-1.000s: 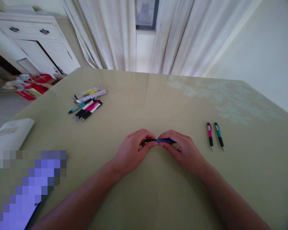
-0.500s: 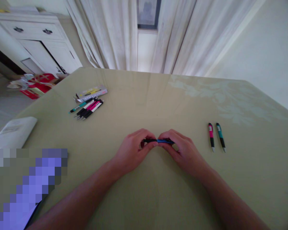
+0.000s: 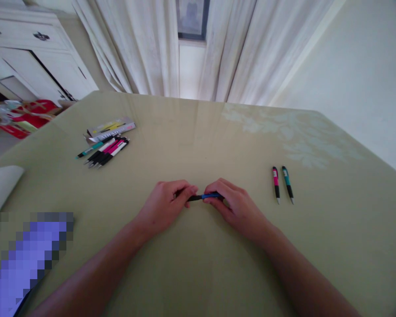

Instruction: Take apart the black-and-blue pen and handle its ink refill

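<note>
Both hands hold a blue and black pen [image 3: 206,196] level, just above or at the table surface. My left hand [image 3: 163,204] is closed around its black end, thumb along the top. My right hand [image 3: 236,204] pinches the blue end with thumb and fingers. A short stretch of the pen shows between the fingertips; its two ends are partly hidden by the fingers. Right of my right hand lie a pink and black pen [image 3: 276,184] and a teal and black pen [image 3: 287,184], side by side, tips toward me.
At the left back, several pens [image 3: 107,152] lie bunched beside an opened pen box [image 3: 114,130]. Nearer left are a white packet [image 3: 3,185] and a blurred-out bluish device [image 3: 33,251]. The table [image 3: 198,141] ends before the curtains [image 3: 145,48].
The view has swung a little to the right. My left hand has shifted back along the pen, away from my right hand, so more of its black part shows.
</note>
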Demonstrator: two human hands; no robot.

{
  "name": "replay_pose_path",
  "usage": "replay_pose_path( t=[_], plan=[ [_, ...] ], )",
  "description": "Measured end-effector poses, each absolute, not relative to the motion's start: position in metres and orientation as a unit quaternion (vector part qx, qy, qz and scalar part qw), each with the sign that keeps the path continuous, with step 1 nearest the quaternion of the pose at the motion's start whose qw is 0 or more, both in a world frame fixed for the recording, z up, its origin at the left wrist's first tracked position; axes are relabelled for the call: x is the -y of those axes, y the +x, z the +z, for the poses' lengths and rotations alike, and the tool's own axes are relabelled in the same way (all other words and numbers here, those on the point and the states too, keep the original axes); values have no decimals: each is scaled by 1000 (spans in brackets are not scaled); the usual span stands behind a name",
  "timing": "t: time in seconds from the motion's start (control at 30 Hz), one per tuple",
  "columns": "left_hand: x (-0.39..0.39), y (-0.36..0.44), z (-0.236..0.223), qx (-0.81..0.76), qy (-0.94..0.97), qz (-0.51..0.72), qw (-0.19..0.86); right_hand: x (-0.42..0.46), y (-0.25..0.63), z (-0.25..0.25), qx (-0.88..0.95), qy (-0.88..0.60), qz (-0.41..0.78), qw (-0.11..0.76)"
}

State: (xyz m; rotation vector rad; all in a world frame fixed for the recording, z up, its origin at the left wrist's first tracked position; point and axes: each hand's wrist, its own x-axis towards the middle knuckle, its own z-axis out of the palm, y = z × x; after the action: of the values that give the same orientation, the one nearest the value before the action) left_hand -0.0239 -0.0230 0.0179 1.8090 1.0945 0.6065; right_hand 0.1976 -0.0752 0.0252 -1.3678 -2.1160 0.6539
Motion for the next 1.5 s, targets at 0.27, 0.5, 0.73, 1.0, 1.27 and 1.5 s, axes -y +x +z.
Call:
replay_pose_path(
  t=[0.27,0.5,0.73,1.0,1.27,1.5],
  plan=[
    [26,-23,17,-420,726,242,488,76,198,24,777,-512,227,285],
    [27,-23,17,-416,760,241,437,75,199,24,772,-510,222,307],
    [29,-22,17,-429,749,238,444,76,198,21,776,-505,212,311],
    [27,-22,14,-419,762,258,421,74,201,20,769,-512,195,329],
    [27,-22,14,-382,789,277,394,72,202,22,774,-540,161,288],
    [18,-25,11,-479,745,315,340,68,209,22,751,-553,208,296]
  ],
)
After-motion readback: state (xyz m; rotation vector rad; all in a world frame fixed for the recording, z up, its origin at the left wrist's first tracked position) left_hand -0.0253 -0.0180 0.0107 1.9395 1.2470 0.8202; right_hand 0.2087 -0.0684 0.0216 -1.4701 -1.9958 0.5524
